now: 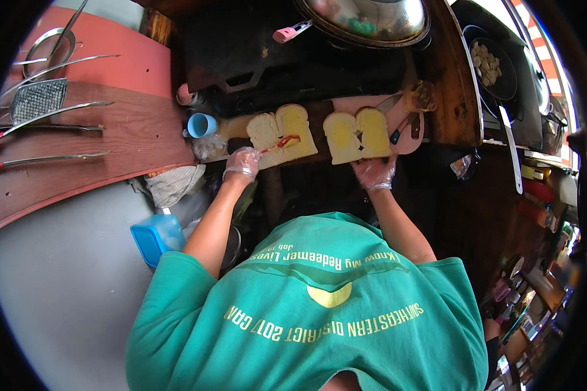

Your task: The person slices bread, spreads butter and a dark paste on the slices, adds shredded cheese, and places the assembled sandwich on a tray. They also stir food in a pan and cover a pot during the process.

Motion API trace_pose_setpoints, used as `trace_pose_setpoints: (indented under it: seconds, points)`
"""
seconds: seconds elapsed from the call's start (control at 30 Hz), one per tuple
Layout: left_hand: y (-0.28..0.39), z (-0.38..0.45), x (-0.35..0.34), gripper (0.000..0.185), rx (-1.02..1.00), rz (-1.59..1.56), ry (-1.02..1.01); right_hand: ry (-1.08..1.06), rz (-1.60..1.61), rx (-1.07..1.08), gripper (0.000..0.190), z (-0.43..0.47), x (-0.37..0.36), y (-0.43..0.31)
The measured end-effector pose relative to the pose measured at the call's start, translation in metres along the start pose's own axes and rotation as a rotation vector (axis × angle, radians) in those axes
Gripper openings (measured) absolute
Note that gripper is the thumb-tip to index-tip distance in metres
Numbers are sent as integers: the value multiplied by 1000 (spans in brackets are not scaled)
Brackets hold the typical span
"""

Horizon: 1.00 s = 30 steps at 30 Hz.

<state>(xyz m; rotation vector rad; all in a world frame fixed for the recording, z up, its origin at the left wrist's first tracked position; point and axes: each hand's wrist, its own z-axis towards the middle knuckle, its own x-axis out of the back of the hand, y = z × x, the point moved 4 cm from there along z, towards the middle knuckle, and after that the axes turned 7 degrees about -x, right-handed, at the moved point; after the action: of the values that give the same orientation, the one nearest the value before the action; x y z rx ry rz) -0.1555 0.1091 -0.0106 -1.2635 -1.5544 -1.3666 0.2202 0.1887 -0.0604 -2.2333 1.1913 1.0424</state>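
Note:
My left hand (242, 163), in a clear plastic glove, grips a spreader with a red blade (288, 141). The blade lies over the right slice of the left pair of white bread slices (296, 122), which has a pale yellow spread on it. The left slice (263, 131) of that pair looks plain. My right hand (375, 172), gloved too, is at the lower edge of a second pair of bread slices (374, 129), both with yellow spread. Its fingers are partly hidden by the bread, so their grip is unclear.
A pink cutting board (413, 141) holds knives (415, 128) and a smeared container (420, 96). Left stand a light blue cup (202, 125) and crumpled plastic (209, 146). Behind are a black stove (293, 68) and lidded pan (367, 19). A long-handled frying pan (491, 66) sits right.

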Motion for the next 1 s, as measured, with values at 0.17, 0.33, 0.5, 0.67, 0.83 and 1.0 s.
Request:
trace_pose_setpoints:
  seconds: [0.17,0.33,0.5,0.67,0.83,1.0]
  points:
    - [4,-4,-1,17,-7,-15,65,33,7,7,91,-1,-2,0]
    - [2,0,-3,23,47,74,59,20,-3,9,95,1,-3,1]
    - [-2,32,-2,26,-2,-35,376,3,2,19,98,-1,-4,1]
    - [11,6,-12,27,-112,-80,81,-18,54,-4,91,0,-6,0]
    - [-4,28,8,25,-59,-101,207,-87,42,-1,91,1,-6,0]
    - [8,22,-3,24,-78,1,83,-28,13,7,91,3,-10,2]
